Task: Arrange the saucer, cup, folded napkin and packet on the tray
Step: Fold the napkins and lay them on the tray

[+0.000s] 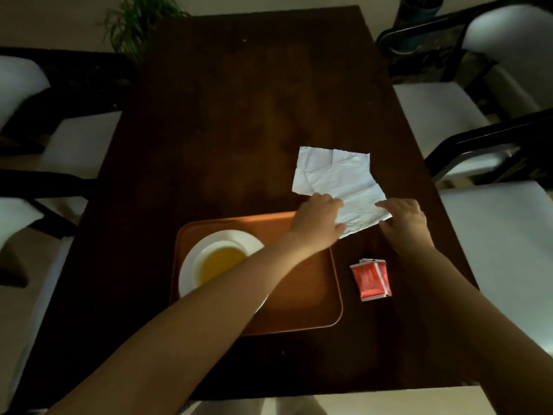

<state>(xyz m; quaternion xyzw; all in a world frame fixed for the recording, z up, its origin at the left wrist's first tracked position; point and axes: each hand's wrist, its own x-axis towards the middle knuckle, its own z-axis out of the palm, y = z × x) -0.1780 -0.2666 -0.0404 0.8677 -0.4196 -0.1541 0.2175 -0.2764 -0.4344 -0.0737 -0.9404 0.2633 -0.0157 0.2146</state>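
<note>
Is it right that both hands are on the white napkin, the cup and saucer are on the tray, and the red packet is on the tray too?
Not quite. The head view shows the red packet lying on the dark table, just right of the tray, not on it. The rest holds: the left hand and right hand are on the white napkin, and the cup and saucer sit on the tray.

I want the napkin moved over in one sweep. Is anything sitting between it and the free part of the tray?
Nothing visible lies between. The napkin is on the table just beyond the tray's far right corner, with both hands on its near edge. The tray's right side is bare; the saucer and cup sit left, and the red packet lies outside, to the right.
</note>
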